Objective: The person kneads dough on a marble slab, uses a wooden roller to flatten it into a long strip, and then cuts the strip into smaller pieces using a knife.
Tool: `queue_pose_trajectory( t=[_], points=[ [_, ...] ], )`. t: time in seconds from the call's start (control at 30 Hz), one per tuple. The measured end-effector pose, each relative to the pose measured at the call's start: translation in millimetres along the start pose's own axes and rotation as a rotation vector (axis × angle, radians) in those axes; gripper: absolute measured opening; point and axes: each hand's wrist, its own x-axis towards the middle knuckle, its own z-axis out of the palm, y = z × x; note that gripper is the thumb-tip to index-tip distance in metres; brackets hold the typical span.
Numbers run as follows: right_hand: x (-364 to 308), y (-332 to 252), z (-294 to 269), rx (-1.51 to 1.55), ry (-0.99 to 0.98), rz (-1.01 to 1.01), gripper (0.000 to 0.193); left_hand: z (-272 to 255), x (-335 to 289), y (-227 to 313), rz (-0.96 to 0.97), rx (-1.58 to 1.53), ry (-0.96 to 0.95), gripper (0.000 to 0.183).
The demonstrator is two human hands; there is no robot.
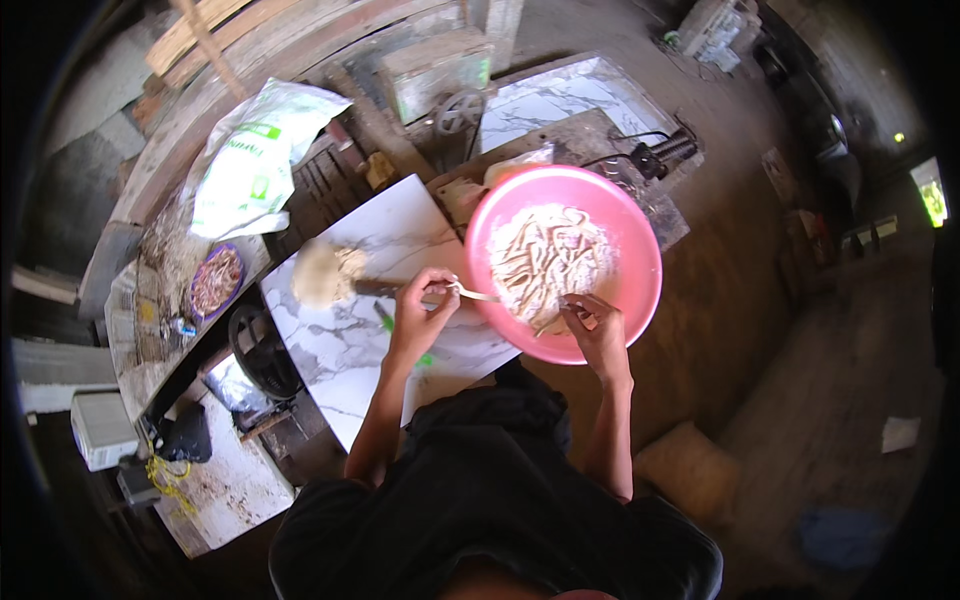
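Observation:
My left hand (pixel 424 308) is closed in a pinch on a thin pale dough strip (pixel 478 294), whose far end reaches over the rim of a pink basin (pixel 643 282). Inside the basin lies a tangled heap of floured dough strips (pixel 545 255). My right hand (pixel 600 338) is over the basin's near right side, its fingers pinched together; whatever is between them is too small to make out. Left of the basin, a pale, blurred floury mound (pixel 322 275) sits on a white marble-patterned board (pixel 400 225). A brownish bar-shaped object extends from the mound toward my left hand, partly covered.
A white and green sack (pixel 250 165) lies at the far left. Below it stands a purple-rimmed dish (pixel 217 282) of reddish-brown pieces. A black handwheel (pixel 262 352) is beside the board's left edge. Behind the basin are a wooden bench and another marble-patterned panel (pixel 570 100).

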Motion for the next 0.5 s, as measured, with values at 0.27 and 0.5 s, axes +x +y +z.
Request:
queue_pose_trajectory(
  t=[0.27,0.5],
  points=[
    [41,42,-7,-0.032,-0.047,-0.089,0.013,60,52,-17,0.033,0.109,-0.096,0.013],
    [84,78,5,-0.081,0.026,-0.201,0.012,90,74,-50,0.022,0.229,-0.014,0.013]
  ],
)
